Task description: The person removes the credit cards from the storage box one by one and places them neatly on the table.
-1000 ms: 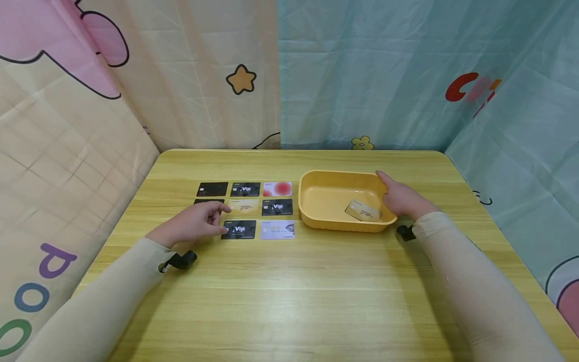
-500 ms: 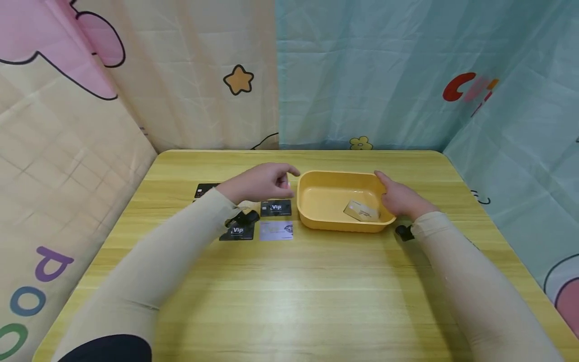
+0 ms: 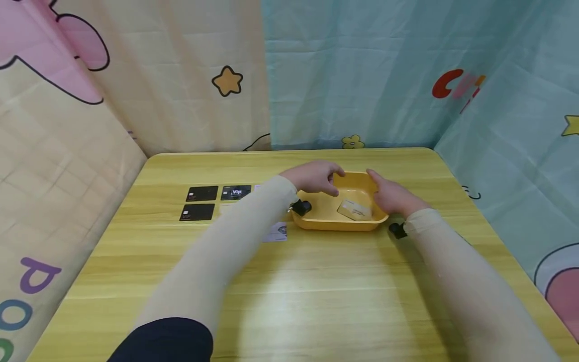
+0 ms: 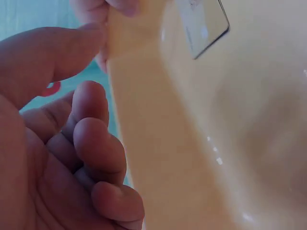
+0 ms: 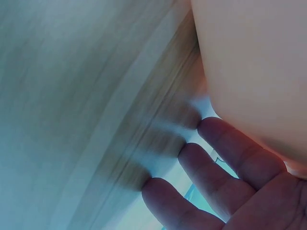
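Over the yellow bin (image 3: 332, 225) hovers my left hand (image 3: 318, 177), its fingers loosely curved with nothing between them; in the left wrist view the palm (image 4: 53, 177) shows beside the bin wall. At the bin's right end my right hand (image 3: 394, 196) grips the rim. Its fingers (image 5: 240, 163) run down the outer wall in the right wrist view, tips at the tabletop. Inside the bin lies a gold card (image 3: 355, 210). Left of the bin are black cards (image 3: 202, 193), a black "Vip" card (image 3: 235, 192) and a whitish card (image 3: 276, 233); my left sleeve covers others.
The wooden table (image 3: 339, 291) extends toward me in front of the bin. Behind it hangs a printed curtain (image 3: 344, 75), with more curtain at both sides. A small black wrist camera (image 3: 301, 206) sits under my left wrist, overlapping the bin's left end.
My left hand has moved from beside the cards on the left, across to the right, and is now over the bin. My right hand has stayed at the bin. The view has turned slightly right.
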Tool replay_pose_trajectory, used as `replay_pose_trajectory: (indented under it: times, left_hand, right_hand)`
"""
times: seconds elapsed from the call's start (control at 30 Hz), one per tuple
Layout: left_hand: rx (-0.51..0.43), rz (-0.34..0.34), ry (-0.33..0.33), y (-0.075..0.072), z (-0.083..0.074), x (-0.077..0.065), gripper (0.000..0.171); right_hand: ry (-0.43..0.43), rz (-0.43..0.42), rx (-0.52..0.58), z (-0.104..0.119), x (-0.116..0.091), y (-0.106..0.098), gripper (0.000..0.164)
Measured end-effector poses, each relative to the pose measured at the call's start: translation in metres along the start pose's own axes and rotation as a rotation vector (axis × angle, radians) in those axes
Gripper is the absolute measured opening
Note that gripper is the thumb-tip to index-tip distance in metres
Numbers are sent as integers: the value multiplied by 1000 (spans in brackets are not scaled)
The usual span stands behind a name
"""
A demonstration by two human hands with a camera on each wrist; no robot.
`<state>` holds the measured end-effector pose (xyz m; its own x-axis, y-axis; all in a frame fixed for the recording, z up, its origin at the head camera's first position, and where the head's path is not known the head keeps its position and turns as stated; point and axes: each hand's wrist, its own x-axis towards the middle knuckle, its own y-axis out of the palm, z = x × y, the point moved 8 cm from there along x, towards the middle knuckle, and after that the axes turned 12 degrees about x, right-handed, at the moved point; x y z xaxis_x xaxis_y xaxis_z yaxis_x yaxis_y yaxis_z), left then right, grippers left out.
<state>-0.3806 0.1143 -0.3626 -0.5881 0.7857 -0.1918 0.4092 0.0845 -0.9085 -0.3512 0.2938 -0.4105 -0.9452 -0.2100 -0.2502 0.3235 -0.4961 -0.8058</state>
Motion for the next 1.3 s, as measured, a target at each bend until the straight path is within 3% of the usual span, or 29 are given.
replay_pose_trajectory:
  times: [0.2, 0.3, 0.43, 0.67, 1.03, 1.3]
  left_hand:
    - [-28, 130, -67, 27, 8, 18, 66]
    - [-63, 196, -105, 40, 7, 21, 67]
    - [-78, 234, -154, 53, 8, 24, 63]
    - [-167, 209, -188, 63, 12, 31, 54]
    - [-91, 103, -120, 65, 11, 35, 45]
    - [-99, 80, -99, 67, 13, 40, 44]
  right_hand:
    - [-2, 6, -11, 4, 2, 2, 73]
    - [-10, 3, -7, 7, 2, 3, 72]
    - [-8, 0, -3, 9, 2, 4, 72]
    - [8, -2, 21, 10, 0, 3, 73]
    - [-7, -4, -1, 8, -1, 2, 74]
    - [6, -3, 8, 3, 0, 3, 75]
